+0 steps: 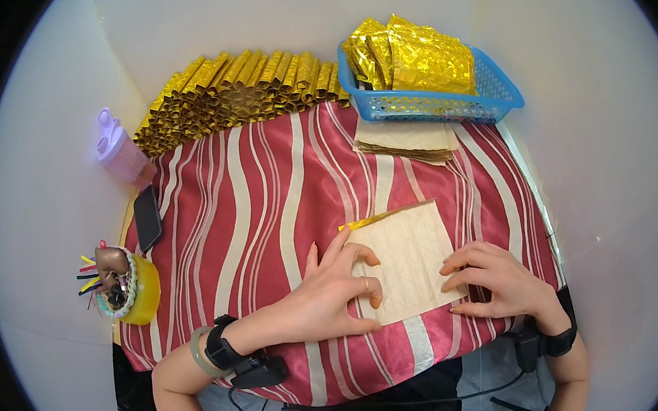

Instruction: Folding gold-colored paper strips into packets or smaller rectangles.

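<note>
A square sheet of pale beige paper [406, 257] lies on the cloth before me, tilted a little. Along its far edge runs a narrow gold fold or strip [369, 220]. My left hand [343, 285] rests over the sheet's left side, fingers apart and partly bent, with a fingertip at the far left corner beside the gold. At the opposite side, my right hand [493, 281] touches the right edge with curved, parted fingers. Neither hand grips anything. The sheet's left edge is partly hidden under my left hand.
Stacked gold paper rolls [242, 89] line the back. A blue basket [429, 105] holds gold foil sheets [433, 58]; beige papers [405, 139] lie before it. At left stand a purple cup [120, 148], a dark phone [147, 218] and a yellow container [148, 289] on the striped cloth [266, 195].
</note>
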